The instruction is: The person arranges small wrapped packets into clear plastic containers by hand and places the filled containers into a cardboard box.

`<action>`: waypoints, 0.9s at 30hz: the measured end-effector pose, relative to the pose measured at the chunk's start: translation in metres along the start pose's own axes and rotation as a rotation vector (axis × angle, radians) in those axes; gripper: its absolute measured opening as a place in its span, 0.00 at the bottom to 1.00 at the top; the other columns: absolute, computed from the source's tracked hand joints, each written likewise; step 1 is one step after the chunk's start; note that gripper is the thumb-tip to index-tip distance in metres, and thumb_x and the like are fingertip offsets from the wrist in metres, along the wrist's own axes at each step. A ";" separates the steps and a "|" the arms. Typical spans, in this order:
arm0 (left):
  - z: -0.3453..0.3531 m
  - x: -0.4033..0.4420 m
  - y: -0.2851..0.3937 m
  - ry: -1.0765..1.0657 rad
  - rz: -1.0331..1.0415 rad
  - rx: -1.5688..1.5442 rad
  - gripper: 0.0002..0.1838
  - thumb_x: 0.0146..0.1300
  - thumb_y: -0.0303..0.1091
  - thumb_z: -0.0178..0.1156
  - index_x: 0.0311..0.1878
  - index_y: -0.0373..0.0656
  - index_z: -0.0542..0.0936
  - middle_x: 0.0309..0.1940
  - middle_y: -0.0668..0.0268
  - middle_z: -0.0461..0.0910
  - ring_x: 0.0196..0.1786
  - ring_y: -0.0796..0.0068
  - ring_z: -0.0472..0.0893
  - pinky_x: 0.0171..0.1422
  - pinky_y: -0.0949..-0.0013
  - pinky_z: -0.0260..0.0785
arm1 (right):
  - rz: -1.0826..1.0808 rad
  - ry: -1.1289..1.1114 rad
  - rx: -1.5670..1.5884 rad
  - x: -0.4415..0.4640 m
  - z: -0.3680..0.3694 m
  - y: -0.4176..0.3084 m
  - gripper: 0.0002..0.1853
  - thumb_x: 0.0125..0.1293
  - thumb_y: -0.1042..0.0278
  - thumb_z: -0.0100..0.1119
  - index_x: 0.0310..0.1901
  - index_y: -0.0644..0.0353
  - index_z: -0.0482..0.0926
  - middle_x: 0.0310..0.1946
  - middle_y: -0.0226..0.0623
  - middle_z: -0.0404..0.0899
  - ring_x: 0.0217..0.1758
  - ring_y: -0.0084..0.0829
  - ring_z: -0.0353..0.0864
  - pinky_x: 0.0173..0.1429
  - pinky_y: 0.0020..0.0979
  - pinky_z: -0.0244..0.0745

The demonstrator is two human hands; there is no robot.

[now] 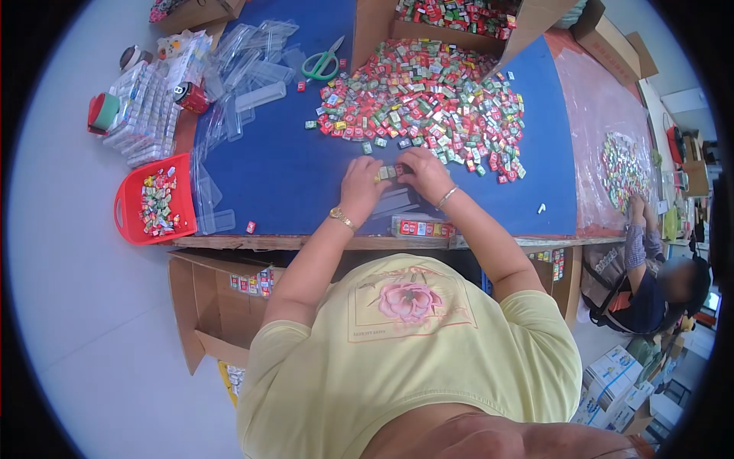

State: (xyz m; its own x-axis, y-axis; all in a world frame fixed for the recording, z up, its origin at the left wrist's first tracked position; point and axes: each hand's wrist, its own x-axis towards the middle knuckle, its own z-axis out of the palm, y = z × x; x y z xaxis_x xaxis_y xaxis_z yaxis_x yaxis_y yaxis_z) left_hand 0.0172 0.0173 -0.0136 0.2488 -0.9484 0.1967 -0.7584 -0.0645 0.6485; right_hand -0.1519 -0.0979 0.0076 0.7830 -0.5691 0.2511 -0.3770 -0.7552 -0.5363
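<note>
My left hand and my right hand meet over the blue table top. Between their fingertips is a short row of small coloured blocks, with the left fingers at one end and the right fingers at the other. Just beyond the hands spreads a large heap of loose red, green, white and yellow blocks. Clear plastic strips lie below my hands. Closer to the table's front edge sits a clear case with a row of blocks inside.
A cardboard box spills blocks at the back. Green-handled scissors and clear plastic cases lie left. A red bin of blocks, a can and stacked cases stand further left. Another person works at the right.
</note>
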 end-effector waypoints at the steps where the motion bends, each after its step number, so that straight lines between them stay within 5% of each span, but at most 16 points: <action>1: -0.002 -0.001 -0.002 0.000 -0.003 0.000 0.23 0.51 0.30 0.77 0.52 0.41 0.85 0.49 0.61 0.81 0.54 0.57 0.80 0.58 0.58 0.75 | -0.024 0.056 -0.014 -0.001 -0.004 0.000 0.13 0.55 0.73 0.73 0.43 0.57 0.82 0.38 0.40 0.81 0.46 0.47 0.82 0.49 0.43 0.80; 9: -0.008 -0.002 -0.012 -0.002 0.052 -0.017 0.23 0.52 0.31 0.77 0.53 0.41 0.85 0.49 0.61 0.81 0.55 0.56 0.80 0.60 0.58 0.75 | 0.109 -0.125 -0.126 -0.009 -0.004 0.005 0.11 0.61 0.68 0.69 0.44 0.56 0.81 0.38 0.39 0.81 0.48 0.44 0.83 0.50 0.43 0.80; 16: -0.014 0.011 -0.017 0.132 0.043 0.046 0.18 0.57 0.30 0.73 0.52 0.43 0.85 0.49 0.63 0.81 0.54 0.58 0.81 0.58 0.59 0.76 | 0.179 -0.033 -0.270 -0.009 0.007 0.000 0.07 0.65 0.69 0.65 0.43 0.56 0.82 0.37 0.40 0.81 0.45 0.46 0.84 0.47 0.45 0.81; 27: -0.034 0.014 -0.041 -0.025 0.063 0.130 0.15 0.57 0.30 0.70 0.49 0.45 0.85 0.47 0.66 0.82 0.53 0.59 0.80 0.56 0.59 0.76 | 0.193 0.023 -0.231 0.010 -0.006 0.017 0.06 0.62 0.72 0.66 0.41 0.58 0.82 0.39 0.40 0.81 0.46 0.46 0.84 0.48 0.45 0.81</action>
State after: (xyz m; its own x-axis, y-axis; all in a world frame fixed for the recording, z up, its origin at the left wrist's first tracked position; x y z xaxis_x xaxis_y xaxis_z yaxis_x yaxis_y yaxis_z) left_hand 0.0723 0.0173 -0.0128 0.1842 -0.9592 0.2143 -0.8441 -0.0427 0.5345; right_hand -0.1532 -0.1182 0.0057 0.6751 -0.7149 0.1820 -0.6226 -0.6845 -0.3792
